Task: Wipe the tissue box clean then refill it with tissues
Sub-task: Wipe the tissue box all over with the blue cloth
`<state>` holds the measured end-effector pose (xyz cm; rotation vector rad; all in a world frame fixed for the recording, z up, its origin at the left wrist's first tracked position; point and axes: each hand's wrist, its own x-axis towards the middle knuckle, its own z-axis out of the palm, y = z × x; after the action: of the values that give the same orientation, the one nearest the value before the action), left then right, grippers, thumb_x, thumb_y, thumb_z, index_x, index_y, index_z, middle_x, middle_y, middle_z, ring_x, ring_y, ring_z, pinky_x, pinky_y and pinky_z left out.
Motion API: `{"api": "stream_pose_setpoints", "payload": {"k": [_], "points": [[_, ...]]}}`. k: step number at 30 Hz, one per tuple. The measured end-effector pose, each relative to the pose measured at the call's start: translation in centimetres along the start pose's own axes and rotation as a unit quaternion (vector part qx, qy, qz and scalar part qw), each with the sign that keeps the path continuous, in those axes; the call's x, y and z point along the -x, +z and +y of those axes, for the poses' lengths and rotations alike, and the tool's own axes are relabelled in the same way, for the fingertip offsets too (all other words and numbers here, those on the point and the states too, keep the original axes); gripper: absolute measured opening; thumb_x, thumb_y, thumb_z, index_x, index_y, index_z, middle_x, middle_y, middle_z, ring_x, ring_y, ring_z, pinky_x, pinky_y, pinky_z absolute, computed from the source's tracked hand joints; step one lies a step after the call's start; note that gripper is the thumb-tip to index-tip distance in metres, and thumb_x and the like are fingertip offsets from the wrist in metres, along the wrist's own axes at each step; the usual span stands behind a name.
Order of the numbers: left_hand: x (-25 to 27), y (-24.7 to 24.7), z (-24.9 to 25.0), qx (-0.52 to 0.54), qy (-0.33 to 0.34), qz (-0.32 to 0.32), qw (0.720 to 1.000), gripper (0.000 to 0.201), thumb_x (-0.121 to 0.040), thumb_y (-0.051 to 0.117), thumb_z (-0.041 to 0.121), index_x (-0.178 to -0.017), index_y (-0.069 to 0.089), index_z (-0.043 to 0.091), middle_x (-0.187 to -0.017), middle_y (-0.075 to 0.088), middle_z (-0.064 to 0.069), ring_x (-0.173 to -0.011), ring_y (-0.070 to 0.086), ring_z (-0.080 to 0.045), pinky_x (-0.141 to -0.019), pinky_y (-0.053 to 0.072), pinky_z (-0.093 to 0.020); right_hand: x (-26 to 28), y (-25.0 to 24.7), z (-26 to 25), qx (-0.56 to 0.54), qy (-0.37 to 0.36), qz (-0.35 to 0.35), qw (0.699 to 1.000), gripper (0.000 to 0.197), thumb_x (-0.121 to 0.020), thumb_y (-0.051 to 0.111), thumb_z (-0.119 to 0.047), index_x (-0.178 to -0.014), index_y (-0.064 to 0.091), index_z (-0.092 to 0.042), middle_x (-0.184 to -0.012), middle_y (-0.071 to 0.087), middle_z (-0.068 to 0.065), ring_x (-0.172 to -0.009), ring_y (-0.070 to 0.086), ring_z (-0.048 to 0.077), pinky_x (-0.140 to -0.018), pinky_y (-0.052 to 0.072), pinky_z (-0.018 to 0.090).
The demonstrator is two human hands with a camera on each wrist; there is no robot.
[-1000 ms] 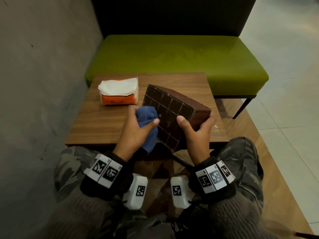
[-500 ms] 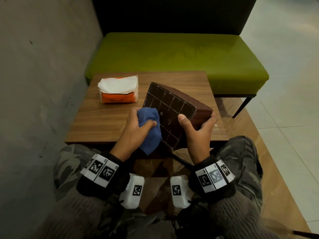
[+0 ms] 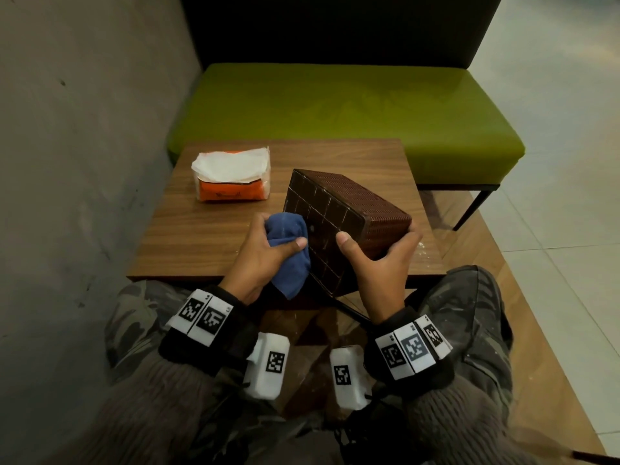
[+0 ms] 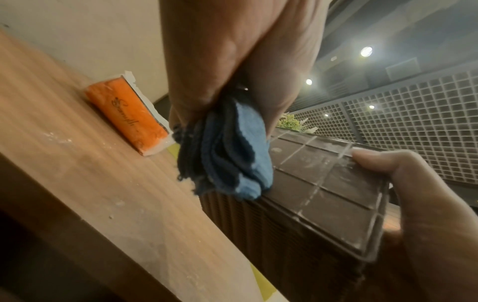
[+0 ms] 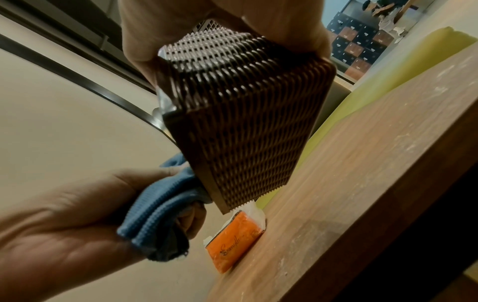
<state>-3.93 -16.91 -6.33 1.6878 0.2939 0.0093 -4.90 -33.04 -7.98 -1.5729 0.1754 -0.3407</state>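
Left hand [image 3: 265, 253] curled round blue cloth [image 3: 288, 253], pressed against gridded face of tissue box [image 3: 339, 223]. Right hand [image 3: 379, 266] gripped box's near end, thumb on grid, fingers behind.

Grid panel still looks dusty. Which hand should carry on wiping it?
Left. The left hand already grips the blue cloth against the tissue box grid panel, where pale dust streaks remain. The right hand is occupied, gripping the tilted box to steady it.
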Motion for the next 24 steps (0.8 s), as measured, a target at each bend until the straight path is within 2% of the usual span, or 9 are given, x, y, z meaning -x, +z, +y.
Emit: {"api": "stream_pose_setpoints", "payload": {"k": [3,7,10,13,15,17,19,22,24], "points": [[-0.1,-0.1,-0.2,-0.008,0.003,0.002,1.000,0.044,-0.077,0.073,0.012,-0.108,0.042,0.016,-0.104,0.057,-0.001,-0.104,0.058,-0.021,-0.085,0.051,-0.034,0.2,0.0,0.1,-0.006,0.018,0.003,1.000,0.094,-0.051,0.079,-0.057,-0.125,0.032,-0.023,-0.127,0.047,0.007,-0.121,0.049,0.022,-0.100,0.045,0.049],[0.8,0.6,-0.5,-0.060,0.058,-0.009,0.996,0.043,-0.077,0.072,0.014,-0.108,0.043,0.016,-0.110,0.055,-0.008,-0.106,0.055,-0.020,-0.090,0.046,-0.037,-0.1,0.0,-0.2,-0.021,0.034,-0.006,0.999,0.089,-0.050,0.079,-0.060,-0.121,0.033,-0.030,-0.127,0.047,0.007,-0.120,0.051,0.023,-0.098,0.047,0.050],[0.2,-0.3,-0.4,-0.045,0.044,0.011,0.998,0.045,-0.077,0.072,0.012,-0.109,0.041,0.016,-0.110,0.054,-0.005,-0.107,0.054,-0.019,-0.090,0.047,-0.036,-0.1,-0.4,-0.3,-0.028,0.022,-0.021,0.999,0.076,-0.053,0.079,-0.054,-0.112,0.034,-0.039,-0.126,0.048,0.008,-0.118,0.052,0.023,-0.097,0.048,0.050],[-0.7,-1.7,-0.2,-0.005,0.031,0.046,0.998,0.044,-0.080,0.069,0.007,-0.109,0.037,0.015,-0.115,0.051,-0.008,-0.111,0.054,-0.024,-0.094,0.047,-0.040,0.0,-0.4,-0.4,-0.046,0.022,-0.038,0.998,0.071,-0.055,0.079,-0.052,-0.109,0.034,-0.044,-0.126,0.048,0.010,-0.118,0.053,0.025,-0.096,0.048,0.050],[-0.1,-1.3,-0.1,-0.009,0.037,0.036,0.999,0.043,-0.081,0.068,0.008,-0.111,0.038,0.015,-0.112,0.053,-0.006,-0.107,0.055,-0.020,-0.090,0.048,-0.034,-0.1,-0.3,-0.4,-0.052,0.019,-0.038,0.998,0.072,-0.055,0.078,-0.053,-0.110,0.034,-0.044,-0.127,0.048,0.009,-0.118,0.053,0.024,-0.097,0.048,0.050],[1.5,-0.3,-0.1,-0.052,0.071,0.010,0.996,0.041,-0.080,0.069,0.012,-0.109,0.040,0.016,-0.100,0.055,0.004,-0.093,0.056,-0.010,-0.079,0.046,-0.019,-0.4,-0.3,-0.3,-0.068,0.033,-0.041,0.996,0.073,-0.053,0.078,-0.054,-0.111,0.034,-0.041,-0.127,0.049,0.009,-0.117,0.054,0.023,-0.097,0.049,0.050],[2.5,0.5,0.0,-0.092,0.110,0.000,0.990,0.042,-0.079,0.071,0.016,-0.109,0.041,0.017,-0.094,0.053,0.009,-0.086,0.054,-0.002,-0.075,0.044,-0.015,-0.7,-0.5,-0.4,-0.080,0.049,-0.052,0.994,0.070,-0.053,0.077,-0.052,-0.109,0.035,-0.040,-0.125,0.051,0.008,-0.115,0.056,0.022,-0.096,0.050,0.048],[1.5,-0.3,0.8,-0.073,0.079,0.042,0.993,0.042,-0.083,0.067,0.013,-0.115,0.039,0.012,-0.098,0.050,0.004,-0.088,0.052,-0.009,-0.087,0.045,-0.030,-0.9,-1.3,-0.5,-0.091,0.057,-0.080,0.991,0.065,-0.054,0.075,-0.048,-0.105,0.037,-0.037,-0.116,0.054,0.003,-0.109,0.060,0.019,-0.092,0.054,0.043],[0.0,-1.8,1.0,-0.043,0.051,0.071,0.995,0.042,-0.083,0.066,0.012,-0.113,0.036,0.015,-0.106,0.049,0.000,-0.097,0.052,-0.013,-0.091,0.044,-0.034,-1.1,-1.8,-0.5,-0.103,0.067,-0.096,0.988,0.063,-0.053,0.074,-0.047,-0.104,0.038,-0.034,-0.109,0.056,-0.001,-0.101,0.063,0.014,-0.085,0.056,0.038]]}}
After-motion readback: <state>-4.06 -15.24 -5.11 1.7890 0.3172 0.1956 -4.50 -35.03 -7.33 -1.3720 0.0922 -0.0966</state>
